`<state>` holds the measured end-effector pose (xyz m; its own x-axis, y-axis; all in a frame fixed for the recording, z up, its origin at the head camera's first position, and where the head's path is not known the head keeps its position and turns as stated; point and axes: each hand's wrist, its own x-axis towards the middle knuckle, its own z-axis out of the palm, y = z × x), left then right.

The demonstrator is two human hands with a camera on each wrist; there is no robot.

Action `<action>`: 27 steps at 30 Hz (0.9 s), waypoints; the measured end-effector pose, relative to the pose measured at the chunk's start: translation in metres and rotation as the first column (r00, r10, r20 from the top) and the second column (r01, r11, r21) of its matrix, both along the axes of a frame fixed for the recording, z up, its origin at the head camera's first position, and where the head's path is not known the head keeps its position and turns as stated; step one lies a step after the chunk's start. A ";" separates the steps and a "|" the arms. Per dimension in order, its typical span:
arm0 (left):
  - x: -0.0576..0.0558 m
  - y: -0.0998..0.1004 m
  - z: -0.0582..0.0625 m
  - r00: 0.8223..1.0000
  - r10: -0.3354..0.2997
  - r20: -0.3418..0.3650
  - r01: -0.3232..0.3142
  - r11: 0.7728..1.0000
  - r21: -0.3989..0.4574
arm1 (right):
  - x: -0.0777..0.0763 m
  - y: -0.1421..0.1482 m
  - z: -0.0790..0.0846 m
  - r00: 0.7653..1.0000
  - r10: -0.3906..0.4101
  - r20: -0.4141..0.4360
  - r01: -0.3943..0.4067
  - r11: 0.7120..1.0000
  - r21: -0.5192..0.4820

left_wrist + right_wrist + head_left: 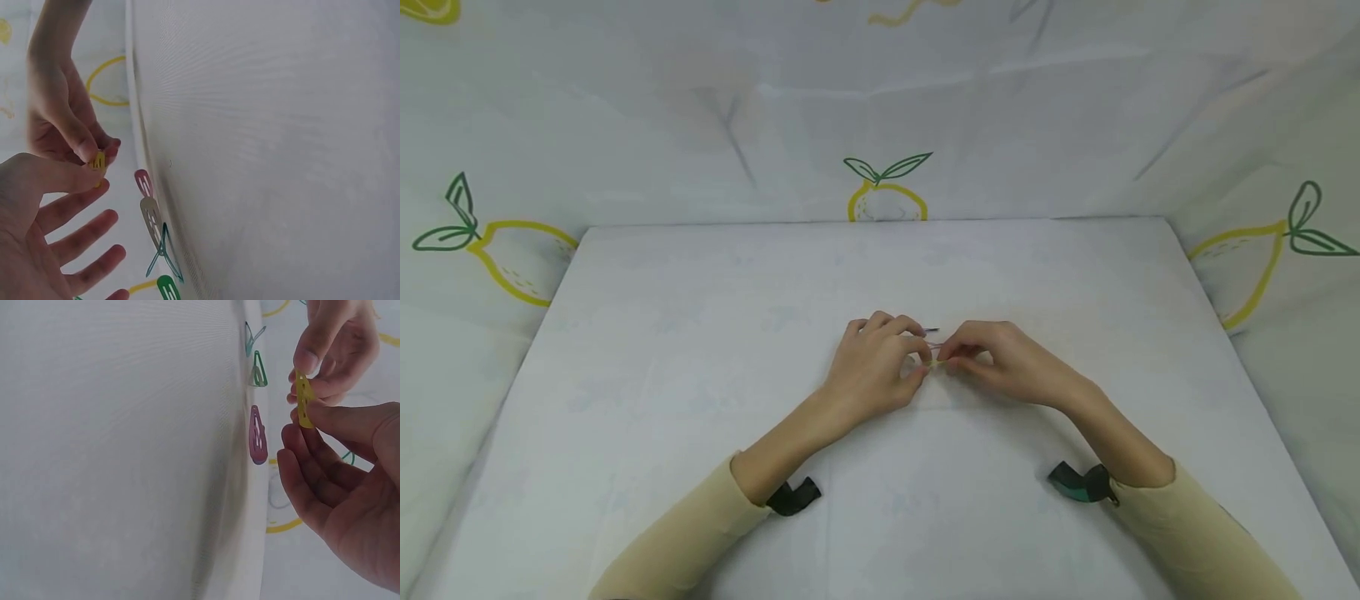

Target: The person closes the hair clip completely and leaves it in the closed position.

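A small yellow snap hair clip is held between both hands, above the table. My left hand pinches one end between thumb and forefinger, its other fingers spread apart in the left wrist view. My right hand pinches the opposite end with thumb and fingertips. Seen from the left wrist, the yellow clip is partly covered by both thumbs. Beyond the hands lie more snap clips: a pink one, a green one and a teal one with its parts sprung apart.
A beige clip lies by the teal one. The white-covered table reaches a cloth backdrop printed with lemons. Black bands show at both sleeve cuffs.
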<state>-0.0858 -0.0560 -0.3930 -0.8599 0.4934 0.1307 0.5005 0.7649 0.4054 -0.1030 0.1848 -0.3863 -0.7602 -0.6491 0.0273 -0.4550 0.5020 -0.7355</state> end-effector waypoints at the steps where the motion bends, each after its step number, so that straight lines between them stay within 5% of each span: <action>1: 0.000 0.000 0.000 1.000 0.002 -0.007 -0.002 1.000 0.012 | 0.000 0.000 0.000 1.000 0.002 0.000 -0.002 1.000 -0.006; 14: 0.002 -0.004 0.007 1.000 -0.008 -0.017 0.010 0.996 0.093 | -0.002 -0.001 0.001 1.000 0.015 0.008 -0.015 0.998 -0.065; 27: 0.001 -0.008 0.010 1.000 -0.005 -0.031 0.009 0.987 0.158 | -0.002 -0.002 0.008 0.994 -0.021 0.108 0.036 0.990 -0.133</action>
